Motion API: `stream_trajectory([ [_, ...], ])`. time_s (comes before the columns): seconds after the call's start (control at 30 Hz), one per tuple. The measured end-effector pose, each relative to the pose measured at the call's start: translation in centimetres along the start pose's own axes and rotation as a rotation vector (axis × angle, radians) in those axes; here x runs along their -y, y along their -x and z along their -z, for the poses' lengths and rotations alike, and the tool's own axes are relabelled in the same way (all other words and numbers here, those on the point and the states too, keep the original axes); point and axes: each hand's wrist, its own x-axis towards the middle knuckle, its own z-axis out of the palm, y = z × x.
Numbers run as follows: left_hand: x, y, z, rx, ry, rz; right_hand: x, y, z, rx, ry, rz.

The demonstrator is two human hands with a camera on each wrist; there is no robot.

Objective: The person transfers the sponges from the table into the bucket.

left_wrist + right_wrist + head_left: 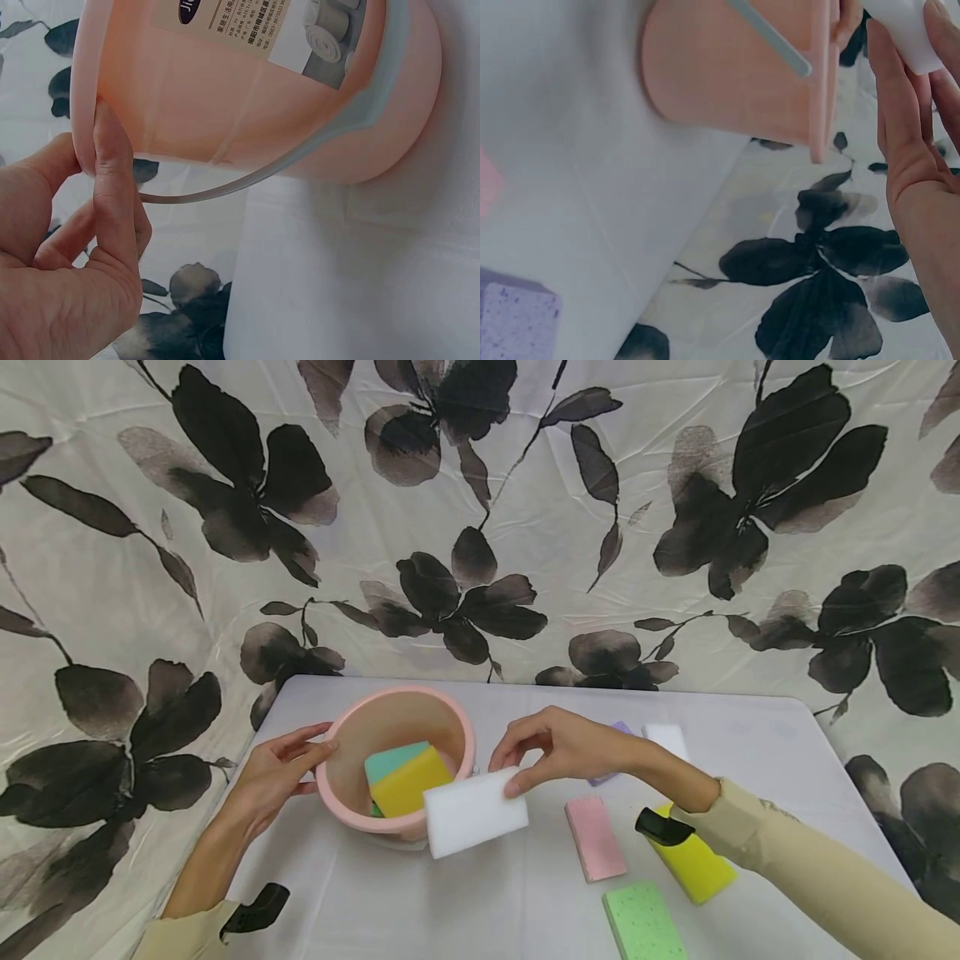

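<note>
A pink bucket [333, 806] stands on the left part of the table, its opening tilted toward the head camera. My left hand [273, 777] pinches its rim at the left; in the left wrist view the rim lies between thumb and fingers. A teal sponge [390, 760] and a yellow sponge [412, 783] lie inside, with a sliver of green below them. Between thumb and fingers, my right hand [558, 747] holds a white sponge [476, 814] above the table, just in front of the bucket's right rim. The right wrist view [922, 127] shows only part of that hand.
Right of the bucket lie a pink sponge [596, 839], a light green sponge [645, 922], a yellow sponge [701, 868], another white sponge [667, 739] and a purple sponge [517, 319], partly behind the right hand in the head view. A grey handle [225, 187] hangs along the bucket. Floral cloth [562, 527] rises behind.
</note>
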Motion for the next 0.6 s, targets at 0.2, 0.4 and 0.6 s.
stream_trajectory([
  [0.2,0.0,0.0,-0.1,-0.004,-0.005,0.000,0.4,-0.9,0.6,-0.057,0.022,-0.007],
  [0.4,0.0,-0.1,-0.1,-0.003,-0.004,-0.003,0.6,-2.0,1.2,-0.086,0.065,0.005],
  [0.6,0.1,-0.1,0.0,0.002,0.003,0.002,0.3,-3.3,1.4,-0.118,0.047,0.008],
])
